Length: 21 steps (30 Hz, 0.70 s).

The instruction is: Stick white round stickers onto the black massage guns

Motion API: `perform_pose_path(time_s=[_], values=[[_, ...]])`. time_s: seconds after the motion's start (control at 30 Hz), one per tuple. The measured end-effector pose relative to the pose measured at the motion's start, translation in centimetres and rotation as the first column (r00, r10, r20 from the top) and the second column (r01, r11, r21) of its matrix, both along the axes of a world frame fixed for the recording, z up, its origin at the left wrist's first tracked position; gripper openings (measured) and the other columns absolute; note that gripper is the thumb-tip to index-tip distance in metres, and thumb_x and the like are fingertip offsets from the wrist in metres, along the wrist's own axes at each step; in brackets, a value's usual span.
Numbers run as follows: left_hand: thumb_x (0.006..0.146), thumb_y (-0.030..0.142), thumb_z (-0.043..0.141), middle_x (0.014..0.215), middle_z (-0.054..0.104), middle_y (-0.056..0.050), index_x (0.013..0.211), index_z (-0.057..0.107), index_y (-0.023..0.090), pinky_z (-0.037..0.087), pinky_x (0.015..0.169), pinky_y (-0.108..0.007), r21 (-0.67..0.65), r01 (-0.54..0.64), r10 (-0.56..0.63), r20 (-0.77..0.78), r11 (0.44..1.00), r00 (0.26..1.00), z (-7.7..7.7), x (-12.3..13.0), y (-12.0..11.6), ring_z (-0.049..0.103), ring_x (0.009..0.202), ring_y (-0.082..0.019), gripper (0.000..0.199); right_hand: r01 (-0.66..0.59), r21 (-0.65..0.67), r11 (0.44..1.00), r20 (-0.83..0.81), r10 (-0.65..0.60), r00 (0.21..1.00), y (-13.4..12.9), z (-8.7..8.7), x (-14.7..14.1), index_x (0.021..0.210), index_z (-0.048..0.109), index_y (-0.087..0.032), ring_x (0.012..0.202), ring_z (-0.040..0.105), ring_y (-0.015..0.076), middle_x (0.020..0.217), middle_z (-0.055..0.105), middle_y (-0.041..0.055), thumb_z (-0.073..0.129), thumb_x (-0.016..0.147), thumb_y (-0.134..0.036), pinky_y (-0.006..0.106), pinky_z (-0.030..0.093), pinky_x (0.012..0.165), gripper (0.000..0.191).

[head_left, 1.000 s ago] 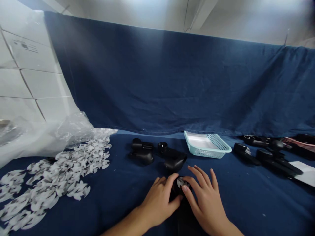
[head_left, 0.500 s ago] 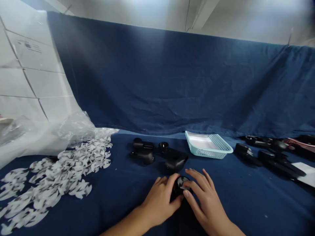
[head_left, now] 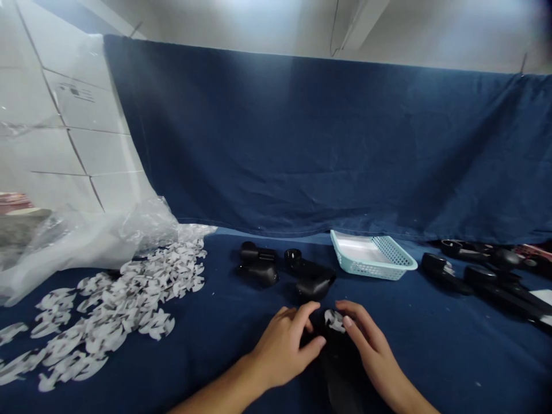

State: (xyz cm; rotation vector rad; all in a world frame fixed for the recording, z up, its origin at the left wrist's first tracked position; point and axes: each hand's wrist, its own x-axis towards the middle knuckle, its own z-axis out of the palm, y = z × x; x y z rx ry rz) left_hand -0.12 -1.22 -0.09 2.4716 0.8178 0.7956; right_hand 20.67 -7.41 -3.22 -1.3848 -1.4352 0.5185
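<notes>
A long black plastic housing (head_left: 340, 374) lies in front of me, its round end pointing away. In that end sits a pale grey-white cut-out disc (head_left: 334, 321). My left hand (head_left: 287, 348) is at the left of the round end, thumb and fingers apart, with the thumb tip close against the housing. On the other side, my right hand (head_left: 375, 351) has its fingers curled along the right edge of the round end, with the thumb beside the disc. The undersides of the right fingers are hidden.
A spread pile of grey-white cut-out discs (head_left: 116, 313) covers the left of the blue cloth. Black curved parts (head_left: 261, 270) lie ahead, beside a light-blue basket (head_left: 375, 268). More black housings (head_left: 444, 273) are at the right. A blue curtain (head_left: 302, 144) hangs behind.
My right fingers have come off the top of the disc to the housing's right edge. My left hand has loosened from the round end. The view has shifted slightly left.
</notes>
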Motion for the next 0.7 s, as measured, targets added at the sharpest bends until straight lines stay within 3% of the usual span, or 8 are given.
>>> perform_pose_path(time_s=[0.07,0.17,0.3,0.37,0.43,0.5,0.6,0.7], values=[[0.088,0.028,0.060,0.086,0.074,0.004,0.129,0.053,0.028,0.050,0.085,-0.032,0.023,-0.045,0.044,0.070,0.999,0.997,0.6,-0.6,0.3,0.068,0.080,-0.018,0.041,-0.069,-0.038,0.997,-0.010,0.068,0.998,0.0,-0.1,-0.2,0.122,0.057,-0.028,0.114,0.063,0.0233,0.119,0.066,0.0050,0.049,0.096,-0.047,0.036,0.052,0.099,0.033],[0.096,0.033,0.048,0.075,0.071,0.002,0.117,0.060,0.025,0.050,0.075,-0.030,0.028,-0.197,0.188,0.200,0.980,0.962,2.3,-2.4,1.2,0.067,0.073,-0.018,0.025,-0.205,-0.090,0.975,-0.034,0.203,0.979,-0.1,0.1,-0.4,0.132,0.049,-0.030,0.125,0.056,0.0248,0.132,0.060,0.0059,0.056,0.094,-0.045,0.040,0.045,0.108,0.042],[0.097,0.042,0.048,0.080,0.073,0.001,0.117,0.059,0.023,0.050,0.063,-0.025,-0.037,-0.417,0.412,0.256,0.908,0.874,4.9,-7.4,3.0,0.070,0.074,-0.018,0.030,-0.279,-0.107,0.954,-0.099,0.269,0.958,-0.2,0.4,-0.6,0.137,0.042,-0.030,0.130,0.051,0.0245,0.137,0.056,0.0068,0.059,0.093,-0.040,0.044,0.036,0.114,0.048],[0.093,0.049,0.049,0.089,0.074,-0.002,0.116,0.061,0.023,0.052,0.067,-0.028,-0.009,-0.526,0.525,0.081,0.850,0.847,5.5,-11.0,4.1,0.070,0.080,-0.021,0.037,-0.294,-0.112,0.949,-0.129,0.280,0.951,-0.1,0.5,-0.6,0.136,0.043,-0.031,0.129,0.051,0.0245,0.136,0.056,0.0064,0.058,0.093,-0.040,0.045,0.035,0.115,0.046],[0.092,0.051,0.048,0.113,0.071,-0.007,0.119,0.063,0.022,0.052,0.085,-0.036,0.133,-0.557,0.573,-0.172,0.820,0.801,5.6,-14.7,4.9,0.068,0.097,-0.026,0.043,-0.302,-0.117,0.946,-0.134,0.286,0.949,0.0,0.4,-0.5,0.135,0.043,-0.031,0.130,0.050,0.0249,0.137,0.055,0.0059,0.058,0.093,-0.040,0.046,0.034,0.115,0.046],[0.091,0.049,0.047,0.127,0.065,-0.013,0.123,0.064,0.018,0.046,0.097,-0.046,0.330,-0.532,0.625,-0.390,0.780,0.676,5.1,-18.2,5.2,0.061,0.115,-0.034,0.048,-0.298,-0.123,0.947,-0.114,0.285,0.952,0.2,0.2,-0.4,0.136,0.044,-0.032,0.130,0.050,0.0254,0.138,0.054,0.0058,0.058,0.093,-0.040,0.047,0.034,0.115,0.046],[0.089,0.041,0.047,0.132,0.062,-0.020,0.125,0.065,0.009,0.037,0.103,-0.055,0.416,-0.550,0.689,-0.465,0.724,0.556,4.0,-21.9,4.8,0.055,0.123,-0.041,0.051,-0.245,-0.081,0.966,-0.032,0.244,0.969,0.1,0.0,-0.8,0.138,0.042,-0.032,0.132,0.049,0.0256,0.141,0.052,0.0065,0.056,0.094,-0.040,0.047,0.037,0.114,0.047],[0.089,0.042,0.045,0.135,0.061,-0.018,0.126,0.066,0.011,0.038,0.104,-0.053,0.455,-0.536,0.698,-0.546,0.711,0.463,3.4,-23.3,3.8,0.054,0.126,-0.040,0.054,-0.047,0.150,0.988,0.062,0.039,0.997,-0.9,1.2,-1.0,0.137,0.044,-0.030,0.133,0.048,0.0277,0.145,0.046,0.0089,0.051,0.096,-0.039,0.048,0.045,0.108,0.042]])
